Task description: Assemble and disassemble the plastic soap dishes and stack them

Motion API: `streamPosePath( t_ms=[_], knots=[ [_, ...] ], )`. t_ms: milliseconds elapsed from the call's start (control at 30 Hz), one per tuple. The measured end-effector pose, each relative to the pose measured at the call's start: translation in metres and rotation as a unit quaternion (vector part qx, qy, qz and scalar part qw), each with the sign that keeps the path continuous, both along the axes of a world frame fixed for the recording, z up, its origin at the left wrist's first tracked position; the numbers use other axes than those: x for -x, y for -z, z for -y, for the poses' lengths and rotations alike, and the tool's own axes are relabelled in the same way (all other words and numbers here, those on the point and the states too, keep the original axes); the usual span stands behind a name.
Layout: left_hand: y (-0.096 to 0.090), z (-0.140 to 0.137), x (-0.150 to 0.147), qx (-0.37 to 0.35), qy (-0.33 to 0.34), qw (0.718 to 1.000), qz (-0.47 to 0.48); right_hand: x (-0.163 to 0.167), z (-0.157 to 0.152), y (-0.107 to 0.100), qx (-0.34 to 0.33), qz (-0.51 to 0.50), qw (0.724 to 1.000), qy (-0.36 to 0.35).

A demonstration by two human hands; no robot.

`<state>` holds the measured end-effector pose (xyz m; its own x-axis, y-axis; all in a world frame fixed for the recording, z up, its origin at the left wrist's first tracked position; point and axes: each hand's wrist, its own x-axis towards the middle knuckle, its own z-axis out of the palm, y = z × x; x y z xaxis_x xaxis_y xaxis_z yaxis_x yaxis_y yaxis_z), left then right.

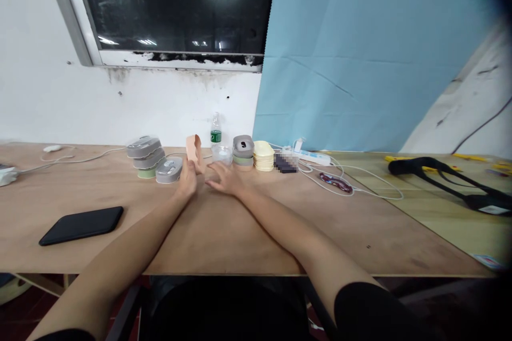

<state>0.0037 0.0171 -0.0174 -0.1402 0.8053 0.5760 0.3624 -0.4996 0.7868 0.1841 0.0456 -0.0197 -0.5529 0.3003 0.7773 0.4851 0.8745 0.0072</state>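
Observation:
My left hand (pixel 188 180) grips a peach-coloured shallow plastic tray with a wavy rim (pixel 193 148), tilted up on its side above the table. My right hand (pixel 226 178) is just to its right, fingers apart, with nothing visible in it. Beside the left hand sits a grey oval box with a clear lid (pixel 168 171). Further left is a stack of similar lidded boxes (pixel 144 157), grey above and green at the bottom. Behind my right hand are clear plastic pieces (pixel 222 154), a stack of grey, green and peach trays (pixel 243 145) and a stack of pale yellow trays (pixel 264 157).
A plastic bottle (pixel 216 130) stands by the wall. Right of the trays are a blurred dark item (pixel 287 164), a power strip (pixel 314 157) with white cables and a dark red object (pixel 336 183). A black phone (pixel 82 225) lies front left; a black strap (pixel 448 181) lies far right.

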Motion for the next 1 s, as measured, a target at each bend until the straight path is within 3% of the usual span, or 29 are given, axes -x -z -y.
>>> streamPosePath(
  t_ms=[133,200,267,433,567,667,833,1000],
  knots=[
    [0.0,0.006,-0.011,-0.058,0.037,0.996,-0.059,0.01,0.008,0.0,-0.028,0.017,0.999,-0.017],
    [-0.002,0.011,-0.016,-0.06,0.072,0.989,-0.118,0.004,0.004,-0.001,-0.032,-0.005,0.999,0.001],
    [-0.005,0.014,-0.017,-0.063,0.065,0.975,-0.201,-0.006,-0.005,-0.002,-0.026,-0.048,0.998,0.024],
    [-0.008,0.008,-0.003,-0.043,-0.111,0.924,-0.363,-0.041,-0.032,-0.008,-0.014,-0.211,0.972,0.099],
    [-0.006,-0.006,0.021,0.016,-0.237,0.891,-0.387,-0.068,-0.048,-0.007,-0.022,-0.284,0.944,0.168],
    [-0.002,-0.014,0.038,0.062,-0.294,0.874,-0.383,-0.077,-0.057,-0.005,-0.025,-0.292,0.937,0.191],
    [0.002,-0.018,0.045,0.148,-0.266,0.855,-0.42,-0.079,-0.07,-0.007,-0.028,-0.254,0.947,0.196],
    [0.0,-0.012,0.036,0.141,-0.236,0.844,-0.46,-0.08,-0.069,-0.008,-0.037,-0.227,0.95,0.212]
  ],
)
